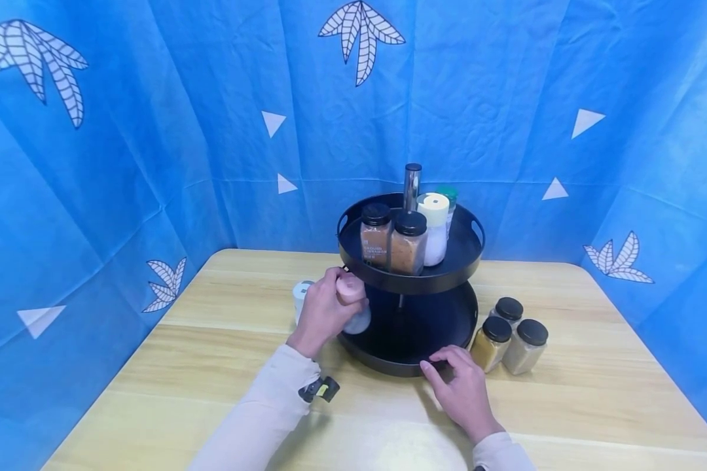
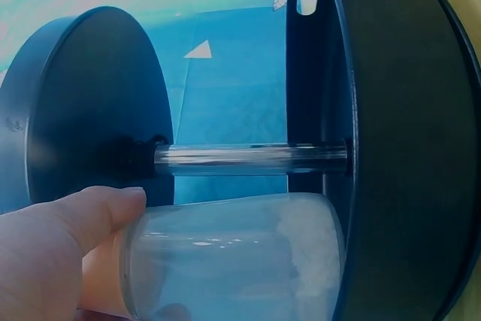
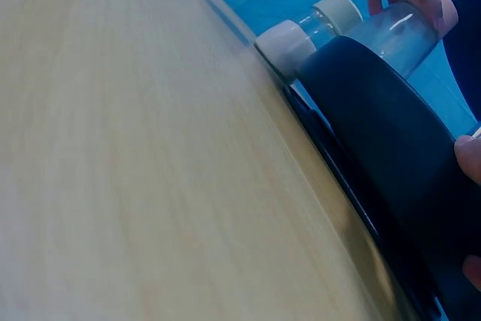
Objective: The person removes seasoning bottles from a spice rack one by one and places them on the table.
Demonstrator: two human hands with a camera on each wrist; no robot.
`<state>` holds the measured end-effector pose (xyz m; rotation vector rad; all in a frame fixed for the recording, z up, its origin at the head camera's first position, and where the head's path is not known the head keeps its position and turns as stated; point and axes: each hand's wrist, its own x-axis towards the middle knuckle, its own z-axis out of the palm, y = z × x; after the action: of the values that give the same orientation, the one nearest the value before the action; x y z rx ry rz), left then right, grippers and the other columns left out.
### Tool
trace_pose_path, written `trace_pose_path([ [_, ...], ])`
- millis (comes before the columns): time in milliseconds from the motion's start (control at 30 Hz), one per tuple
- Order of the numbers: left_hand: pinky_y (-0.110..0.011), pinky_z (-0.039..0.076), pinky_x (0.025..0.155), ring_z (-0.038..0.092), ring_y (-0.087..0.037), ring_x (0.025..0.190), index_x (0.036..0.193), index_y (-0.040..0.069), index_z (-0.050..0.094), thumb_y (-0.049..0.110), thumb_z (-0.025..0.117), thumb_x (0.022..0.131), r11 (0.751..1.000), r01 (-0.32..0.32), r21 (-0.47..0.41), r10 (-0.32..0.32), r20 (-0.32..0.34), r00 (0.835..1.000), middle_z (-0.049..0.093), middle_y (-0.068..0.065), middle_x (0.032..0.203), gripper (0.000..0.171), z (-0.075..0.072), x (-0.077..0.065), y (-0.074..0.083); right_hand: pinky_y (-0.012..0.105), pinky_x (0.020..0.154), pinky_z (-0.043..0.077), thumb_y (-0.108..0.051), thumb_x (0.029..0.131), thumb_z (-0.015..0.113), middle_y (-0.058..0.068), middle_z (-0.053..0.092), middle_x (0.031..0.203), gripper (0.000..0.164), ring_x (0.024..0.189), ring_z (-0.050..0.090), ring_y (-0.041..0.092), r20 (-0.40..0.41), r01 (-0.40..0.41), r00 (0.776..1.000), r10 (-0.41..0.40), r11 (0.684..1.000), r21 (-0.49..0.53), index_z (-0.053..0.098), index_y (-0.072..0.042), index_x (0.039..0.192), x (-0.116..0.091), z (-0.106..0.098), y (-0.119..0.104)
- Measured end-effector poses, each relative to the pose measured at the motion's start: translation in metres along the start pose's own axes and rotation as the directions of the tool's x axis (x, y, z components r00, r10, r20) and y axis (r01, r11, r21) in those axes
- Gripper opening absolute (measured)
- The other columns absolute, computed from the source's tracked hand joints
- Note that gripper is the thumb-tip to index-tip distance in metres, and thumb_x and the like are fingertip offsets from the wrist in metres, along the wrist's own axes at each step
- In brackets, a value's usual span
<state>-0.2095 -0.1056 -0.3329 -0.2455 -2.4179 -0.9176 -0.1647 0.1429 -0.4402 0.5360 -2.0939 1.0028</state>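
My left hand [image 1: 324, 307] grips a clear shaker jar [image 2: 233, 253] by its pink cap [image 1: 350, 289]. White grains lie at the jar's bottom, which is inside the left rim of the lower tray [image 1: 400, 369] of a black two-tier rack. My right hand [image 1: 459, 389] pinches the front right rim of that tray, one fingertip [image 3: 469, 157] at the upper edge and another lower on the outer wall. On the upper tray [image 1: 442, 282] stand a ground cinnamon jar [image 1: 375, 242], another black-capped brown spice jar [image 1: 409, 252], a white-capped shaker [image 1: 435, 239] and a green-capped one [image 1: 450, 196].
White-capped jars [image 3: 285, 49] stand on the table left of the rack, partly hidden behind my left hand. Right of the rack are three black-capped spice jars [image 1: 524, 350]. The rack's metal post [image 2: 248, 158] joins both trays. A blue cloth [image 1: 342, 131] hangs behind the wooden table [image 1: 182, 373].
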Motion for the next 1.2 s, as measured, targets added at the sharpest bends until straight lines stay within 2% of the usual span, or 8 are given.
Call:
trace_pose_path([
  [233, -0.043, 0.058, 0.074, 0.064, -0.026, 0.083, 0.108, 0.004, 0.054, 0.028, 0.081, 0.069, 1.000, 0.000, -0.009, 0.000, -0.008, 1.000, 0.068, -0.016, 0.098, 0.054, -0.003, 0.001, 0.003, 0.031, 0.076, 0.048, -0.006, 0.066, 0.082, 0.002, 0.066, 0.082, 0.019, 0.083, 0.061, 0.019, 0.001, 0.003, 1.000, -0.003, 1.000, 0.001, 0.066, -0.010, 0.076, 0.002, -0.001, 0.000],
  [767, -0.043, 0.056, 0.066, 0.063, -0.026, 0.078, 0.107, 0.004, 0.056, 0.030, 0.081, 0.068, 1.000, -0.023, -0.012, 0.023, -0.053, 0.998, 0.069, -0.014, 0.092, 0.053, -0.011, -0.001, 0.005, 0.031, 0.077, 0.047, -0.008, 0.066, 0.082, 0.002, 0.066, 0.081, 0.019, 0.084, 0.061, 0.019, 0.016, -0.018, 1.000, 0.018, 1.000, -0.004, 0.066, -0.011, 0.076, 0.002, 0.000, 0.002],
  [1200, -0.045, 0.056, 0.073, 0.064, -0.027, 0.084, 0.108, 0.003, 0.057, 0.026, 0.084, 0.066, 0.999, 0.021, -0.033, -0.023, -0.060, 0.998, 0.069, -0.016, 0.098, 0.055, -0.029, -0.008, 0.003, 0.030, 0.078, 0.047, -0.008, 0.067, 0.082, 0.002, 0.066, 0.083, 0.018, 0.085, 0.061, 0.018, 0.027, -0.037, 0.999, 0.037, 0.999, -0.006, 0.066, -0.012, 0.077, -0.001, 0.001, 0.002],
])
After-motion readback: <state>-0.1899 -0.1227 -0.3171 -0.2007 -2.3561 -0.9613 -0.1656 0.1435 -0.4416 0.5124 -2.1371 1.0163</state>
